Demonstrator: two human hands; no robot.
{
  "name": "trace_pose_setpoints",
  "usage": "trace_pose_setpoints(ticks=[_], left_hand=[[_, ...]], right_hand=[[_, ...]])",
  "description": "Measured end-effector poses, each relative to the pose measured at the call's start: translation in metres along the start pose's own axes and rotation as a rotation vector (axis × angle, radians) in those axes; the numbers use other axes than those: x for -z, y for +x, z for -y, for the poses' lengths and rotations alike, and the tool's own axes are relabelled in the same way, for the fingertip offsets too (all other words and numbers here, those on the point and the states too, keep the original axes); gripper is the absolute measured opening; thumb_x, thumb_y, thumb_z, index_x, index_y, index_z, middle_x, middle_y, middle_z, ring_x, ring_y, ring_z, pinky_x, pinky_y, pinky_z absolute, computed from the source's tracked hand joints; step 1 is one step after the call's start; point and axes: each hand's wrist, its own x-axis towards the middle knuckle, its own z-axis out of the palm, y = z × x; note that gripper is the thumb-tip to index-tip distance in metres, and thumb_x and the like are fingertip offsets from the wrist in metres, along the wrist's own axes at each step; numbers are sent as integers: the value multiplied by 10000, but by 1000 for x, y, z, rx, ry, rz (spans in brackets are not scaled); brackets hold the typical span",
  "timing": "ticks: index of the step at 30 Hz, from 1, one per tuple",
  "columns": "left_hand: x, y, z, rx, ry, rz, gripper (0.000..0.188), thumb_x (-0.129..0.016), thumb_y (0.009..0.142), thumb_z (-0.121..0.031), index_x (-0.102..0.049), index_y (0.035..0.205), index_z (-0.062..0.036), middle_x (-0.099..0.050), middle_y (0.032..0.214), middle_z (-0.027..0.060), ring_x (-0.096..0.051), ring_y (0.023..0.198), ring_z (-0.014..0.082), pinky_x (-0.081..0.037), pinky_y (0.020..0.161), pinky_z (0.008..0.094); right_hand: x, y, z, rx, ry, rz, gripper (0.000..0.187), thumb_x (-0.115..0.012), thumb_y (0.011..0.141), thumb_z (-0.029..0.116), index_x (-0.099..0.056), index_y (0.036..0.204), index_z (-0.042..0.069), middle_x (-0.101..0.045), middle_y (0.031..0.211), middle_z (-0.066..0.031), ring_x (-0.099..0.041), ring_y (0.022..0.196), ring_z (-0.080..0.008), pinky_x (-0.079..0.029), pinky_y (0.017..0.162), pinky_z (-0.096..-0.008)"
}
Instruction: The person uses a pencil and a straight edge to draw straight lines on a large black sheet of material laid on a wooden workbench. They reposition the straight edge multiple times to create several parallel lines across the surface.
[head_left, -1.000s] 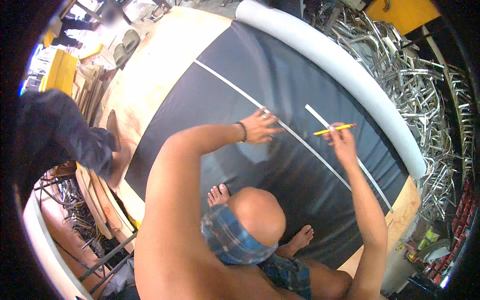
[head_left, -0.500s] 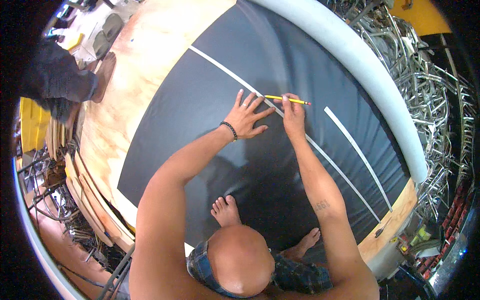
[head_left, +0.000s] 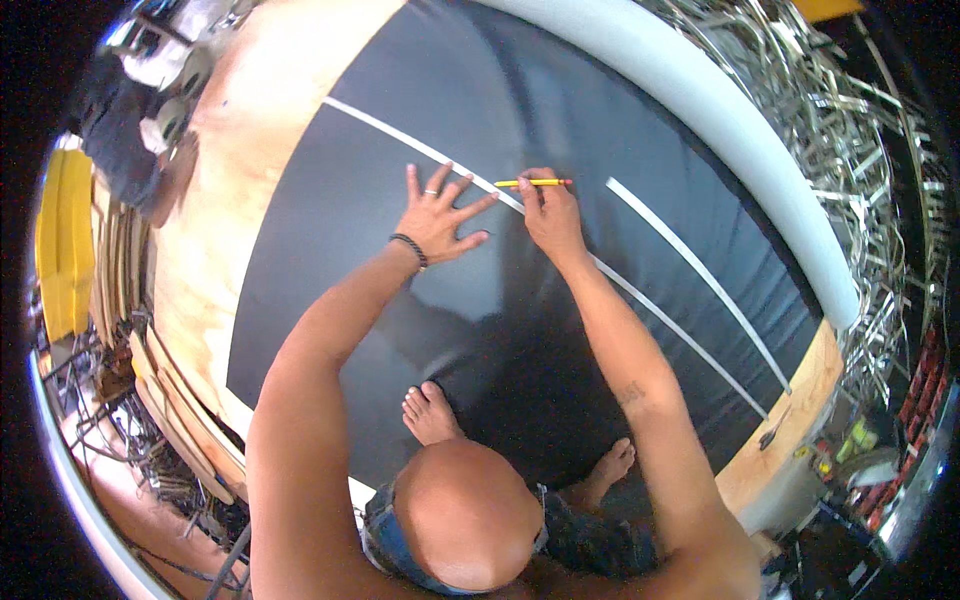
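My left hand (head_left: 440, 222) lies flat with fingers spread on a wide black sheet (head_left: 330, 270), its fingertips reaching a long narrow white strip (head_left: 385, 130). A dark beaded bracelet (head_left: 408, 250) circles that wrist. Just to the right, my right hand (head_left: 552, 218) pinches a yellow pencil (head_left: 545, 183). The pencil lies nearly level over the strip, point to the left and red eraser end to the right. Part of the strip is hidden behind my right hand. A shorter white strip (head_left: 690, 262) lies farther right on the sheet.
A thick pale roll (head_left: 740, 140) borders the sheet's far right side. Bare plywood (head_left: 225, 170) shows at left, where another person's foot (head_left: 178, 170) stands. Tangled metal pieces (head_left: 790, 100) are heaped beyond the roll. My bare feet (head_left: 430, 410) are on the sheet. A small dark tool (head_left: 770, 437) lies at lower right.
The whole view has shifted, so the scene sits farther left. The pencil has turned from slanting to nearly level. My left fingers look more spread; both hands stay by the long strip.
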Motion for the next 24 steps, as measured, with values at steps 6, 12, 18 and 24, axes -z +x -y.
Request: trace_pose_setpoints(ticks=[6, 12, 18, 24], left_hand=[[11, 4, -9, 31, 80, 73, 672, -579, 944, -672, -454, 1570, -461, -452, 1585, 99, -263, 1540, 408, -52, 1181, 820], [13, 4, -19, 103, 158, 154, 672, -547, 957, -689, -401, 1584, -497, -382, 1637, 77, -170, 1569, 463, -84, 1165, 846], [9, 0, -22, 123, 148, 113, 677, -515, 959, -712, -402, 1588, -488, -380, 1643, 69, -194, 1551, 519, -91, 1154, 855], [5, -1, -20, 119, 122, 73, 684, -513, 938, -742, -428, 1570, -496, -416, 1631, 77, -199, 1545, 537, -101, 1143, 864]], right_hand=[[156, -92, -50, 96, -314, 115, 212, -617, 1029, 228, -681, 1094, 36, -735, 1039, -177, -696, 967, -400, -539, 848, -494], [336, -225, -88, -278, -485, 4, 162, -612, 1042, 173, -664, 1038, 19, -749, 892, -134, -732, 875, -331, -552, 804, -435], [351, -254, -89, -285, -687, 27, 204, -634, 1022, 222, -656, 1033, 19, -731, 927, -181, -712, 896, -376, -531, 806, -464], [254, -166, -60, -35, -859, 185, 267, -641, 992, 262, -675, 1012, -2, -674, 864, -215, -656, 854, -427, -495, 809, -519]])
